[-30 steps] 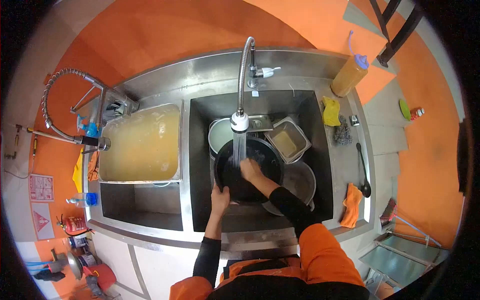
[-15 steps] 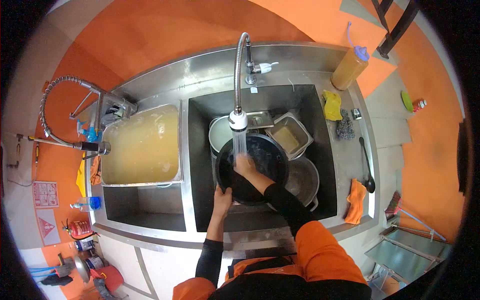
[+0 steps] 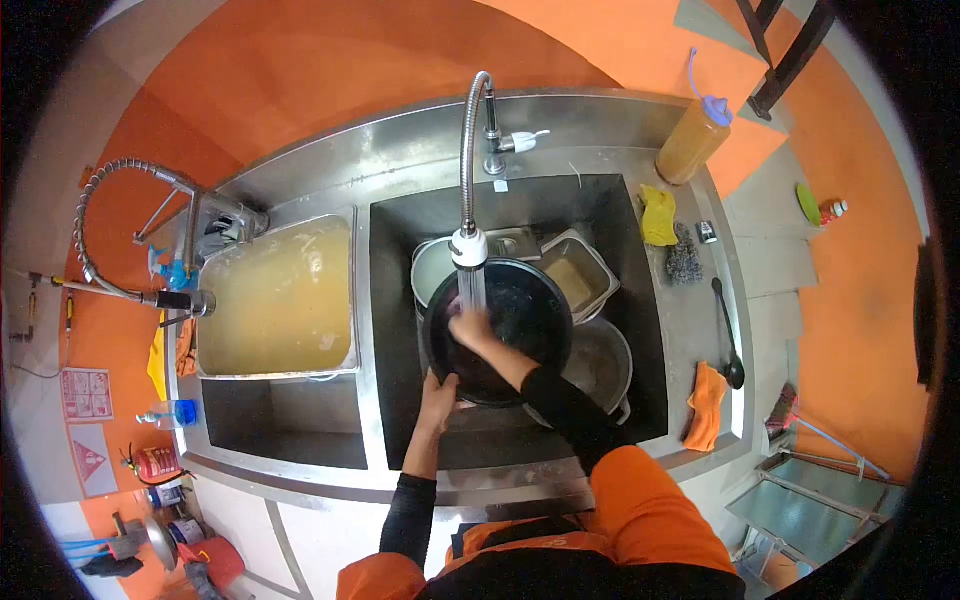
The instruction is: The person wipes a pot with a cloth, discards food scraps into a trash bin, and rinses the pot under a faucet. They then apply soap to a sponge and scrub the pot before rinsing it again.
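A large round black pan [image 3: 530, 345] is tilted over the sink, its inside facing up. My left hand [image 3: 440, 395] grips its lower left rim, thumb on the near side. Inside the pan is my right hand [image 3: 471, 326], under the water running from the white faucet head [image 3: 469, 247]; its fingers are smeared by water and motion. Behind and beside the pan lie a white round pot [image 3: 432, 268], a rectangular metal pan [image 3: 578, 275] with cloudy liquid, and a grey metal pot [image 3: 603, 372].
Left of the sink [image 3: 400, 440] stands a large tray of yellowish water [image 3: 285, 300] beneath a second spray hose [image 3: 205, 303]. Along the right counter are a squeeze bottle [image 3: 692, 140], a yellow cloth [image 3: 657, 215], a scourer [image 3: 684, 258], a black ladle [image 3: 733, 365] and an orange cloth [image 3: 706, 405].
My right hand has shifted slightly left inside the pan, beneath the stream. The left hand keeps its hold on the rim. The whole view has moved a little.
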Tool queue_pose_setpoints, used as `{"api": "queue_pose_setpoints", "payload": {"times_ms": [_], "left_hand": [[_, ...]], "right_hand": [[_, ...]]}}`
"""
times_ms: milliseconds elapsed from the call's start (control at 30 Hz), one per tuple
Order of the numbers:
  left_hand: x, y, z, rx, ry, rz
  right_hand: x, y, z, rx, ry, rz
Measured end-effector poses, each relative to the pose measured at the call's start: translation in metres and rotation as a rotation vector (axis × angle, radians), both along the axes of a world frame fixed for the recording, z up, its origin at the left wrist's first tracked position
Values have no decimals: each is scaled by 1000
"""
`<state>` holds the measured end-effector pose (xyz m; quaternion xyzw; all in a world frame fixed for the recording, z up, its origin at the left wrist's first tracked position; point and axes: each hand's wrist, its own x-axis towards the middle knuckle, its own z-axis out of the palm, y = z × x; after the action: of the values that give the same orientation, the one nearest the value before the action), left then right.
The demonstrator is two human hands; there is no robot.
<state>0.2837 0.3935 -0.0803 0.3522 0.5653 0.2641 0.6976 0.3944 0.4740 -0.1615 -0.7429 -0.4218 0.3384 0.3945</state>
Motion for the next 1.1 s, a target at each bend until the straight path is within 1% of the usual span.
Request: {"api": "queue_pose_setpoints", "payload": {"times_ms": [33,67,133,167,200,267,300,333,367,400,433,467,533,567,600,633,667,700,733,767,800,833,867,933,967,1000,1033,1067,1100], "left_hand": [[3,1,3,-8,32,11],[1,7,4,1,38,8],[-2,11,-2,105,85,-92],[-16,15,-41,77,-17,-58],[-13,11,-39,73,-23,-55],[-6,4,-25,-7,12,-3],[8,3,12,-78,-3,43],[3,6,-3,-75,2,43],[-3,10,-29,20,3,-19],[-2,13,-26,111,0,-77],[-4,15,-21,-41,-5,-42],[-1,12,-15,-43,-12,-39],[5,6,-5,-50,-74,-32],[11,6,9,-47,-63,-26],[7,8,-10,-45,-60,-27],[-1,13,-42,145,-4,-89],[0,18,-37,333,49,-149],[-3,18,-31,46,-22,-58],[0,15,-25,48,-28,-60],[6,9,-8,31,-12,-51],[11,5,-1,14,9,-41],[14,5,0,125,3,-46],[9,10,-12,124,8,-49],[-3,24,-45,406,130,-173],[1,26,-16,297,145,-90],[-7,34,-36,436,150,-79],[-20,43,-54,551,238,-109],[-24,51,-59,665,328,-135],[-21,53,-42,666,329,-132]], "right_hand": [[6,17,-38,-238,-117,80],[2,11,-31,-230,-111,76],[-11,-23,-10,90,-76,314],[-11,-32,-8,120,34,395],[-6,-25,-12,114,29,398],[3,-1,-24,31,-228,181],[3,4,-34,-28,-361,-14],[4,4,-45,-6,-283,-36],[2,-4,-38,97,-194,159],[0,-18,-31,196,-104,358],[0,-28,-23,182,-18,445],[1,-24,-25,178,-25,449],[4,-6,-33,89,-313,47],[14,2,-32,47,-88,-176],[14,-4,-28,49,-84,-176],[10,-14,-24,94,-74,124],[7,-23,-24,134,-66,427],[4,-29,-24,72,-15,478],[7,-23,-23,71,-21,476],[10,-16,-30,72,-129,370],[12,-9,-23,73,-233,265],[16,-1,-16,-229,-148,87],[12,-7,-9,-229,-142,85],[2,-29,-4,-125,24,480],[-1,-47,-23,50,-45,595],[9,-47,28,-311,29,839],[15,-56,3,-192,-104,1019],[24,-67,-19,-68,-239,1197],[39,-75,-4,-235,-414,1072]]}}
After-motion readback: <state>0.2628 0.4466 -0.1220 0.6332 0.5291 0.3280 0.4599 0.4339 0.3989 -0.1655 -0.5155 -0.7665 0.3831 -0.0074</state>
